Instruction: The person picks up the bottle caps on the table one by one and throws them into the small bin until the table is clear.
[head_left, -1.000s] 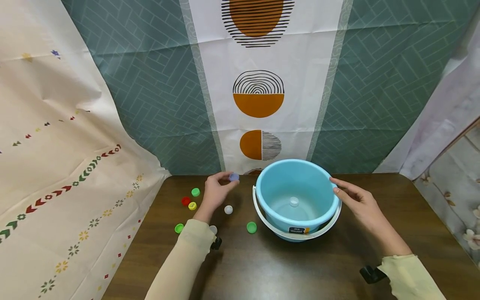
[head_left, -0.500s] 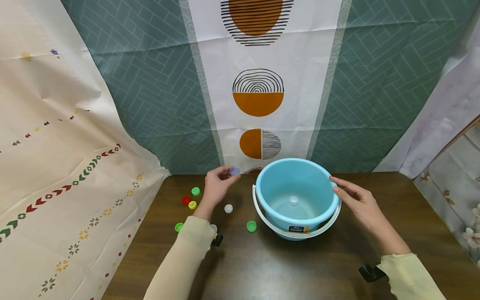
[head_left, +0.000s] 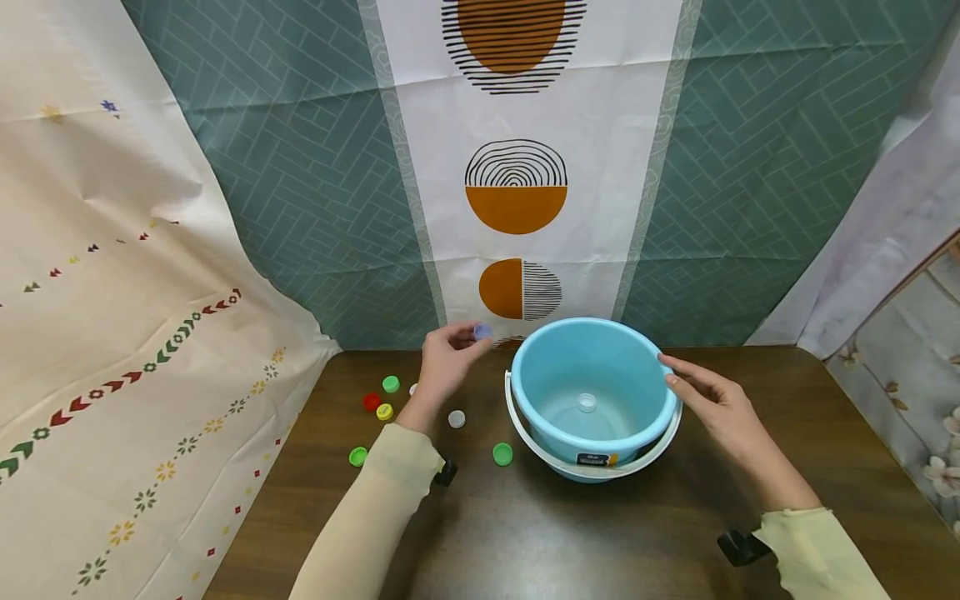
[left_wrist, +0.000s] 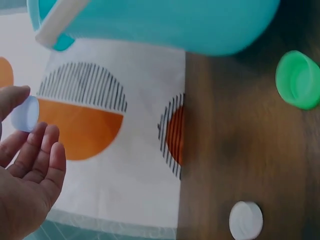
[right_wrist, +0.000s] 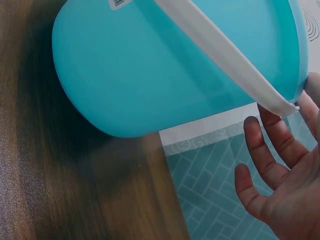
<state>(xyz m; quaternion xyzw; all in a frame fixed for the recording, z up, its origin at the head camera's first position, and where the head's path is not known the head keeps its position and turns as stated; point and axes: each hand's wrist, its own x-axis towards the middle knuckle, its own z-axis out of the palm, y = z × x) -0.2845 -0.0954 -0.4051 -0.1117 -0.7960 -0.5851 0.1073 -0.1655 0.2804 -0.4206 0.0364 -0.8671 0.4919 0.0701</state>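
Note:
My left hand (head_left: 447, 358) pinches a pale lilac bottle cap (head_left: 482, 332) between thumb and fingers, raised above the table left of the light-blue bucket (head_left: 592, 429). In the left wrist view the same cap (left_wrist: 26, 114) shows between the thumb and index finger, the other fingers loosely bent. My right hand (head_left: 712, 400) holds the bucket's right rim with thumb and fingertips. Close up in the right wrist view, its fingers (right_wrist: 275, 140) reach under the white handle (right_wrist: 225, 60) near the hinge. A whitish cap (head_left: 587, 403) lies on the bucket floor.
On the brown table (head_left: 525, 542), left of the bucket, lie several caps, among them green (head_left: 503, 454), white (head_left: 457, 419), red (head_left: 372, 402) and yellow (head_left: 385, 412). The bucket's handle hangs down in front. A patterned cloth (head_left: 517, 208) hangs behind the table.
My left hand has lifted the lilac cap higher and moved it slightly right, toward the bucket. Its sleeve now hides a whitish cap on the table. The right hand stays at the rim.

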